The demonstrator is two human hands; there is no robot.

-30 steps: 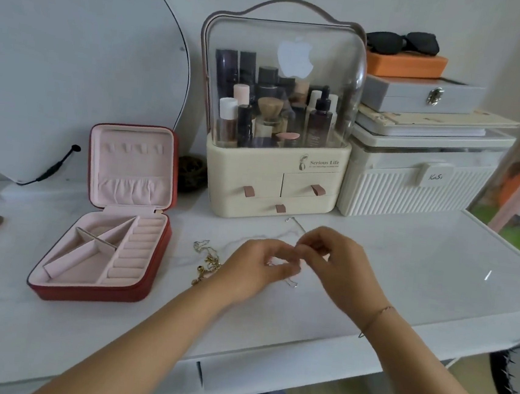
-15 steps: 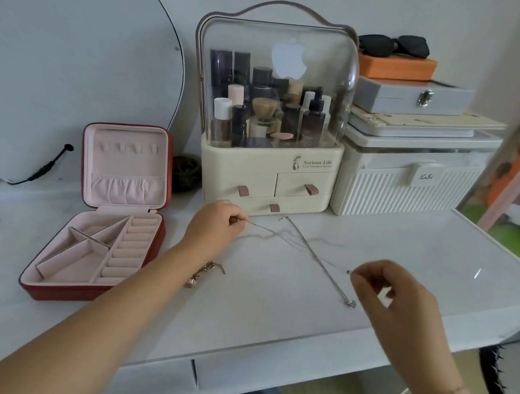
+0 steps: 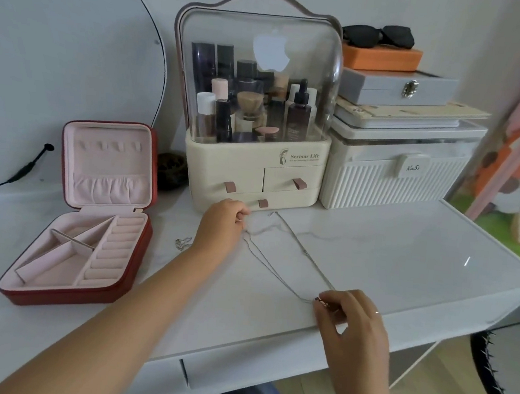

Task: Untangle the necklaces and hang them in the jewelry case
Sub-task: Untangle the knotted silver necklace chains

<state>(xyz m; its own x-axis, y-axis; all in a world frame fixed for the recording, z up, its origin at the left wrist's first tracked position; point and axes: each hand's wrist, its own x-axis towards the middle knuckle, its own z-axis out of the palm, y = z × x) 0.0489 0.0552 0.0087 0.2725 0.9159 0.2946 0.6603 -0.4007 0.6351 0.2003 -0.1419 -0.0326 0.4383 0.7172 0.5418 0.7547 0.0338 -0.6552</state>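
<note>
Left hand (image 3: 222, 225) is reaching across the white marble desk (image 3: 373, 255), fingers curled, pinching one end of a thin silver necklace (image 3: 281, 262) just in front of the cream cosmetics organizer (image 3: 254, 177), close to its lowest drawer pull.

Right hand (image 3: 351, 320) is working near the desk's front edge, thumb and forefinger pinching the chain's other end; something small and reddish is showing at the pinch, pendant or fingernail, cannot tell.

The chain is running in a diagonal between the two hands as two fine strands, low over the desk or on it. A loose end with a clasp is lying just before the organizer.

A second necklace (image 3: 183, 242) is lying in a small tangled heap on the desk, just beside the left wrist, between the hand and the case.

The red jewelry case (image 3: 61, 300) is sitting open at the left, well apart from the stretched chain, with its pink-lined lid (image 3: 109, 163) standing upright and showing a row of small tabs.

Behind the work area: organizer full of bottles under a clear dome; white ribbed box (image 3: 390, 184) just to its right, carrying a grey latched box (image 3: 396, 89), an orange box (image 3: 381, 57) and sunglasses (image 3: 379, 35). A curved mirror (image 3: 60, 50) is leaning behind the case, and a dark round object (image 3: 171, 169) is sitting between case lid and organizer
</note>
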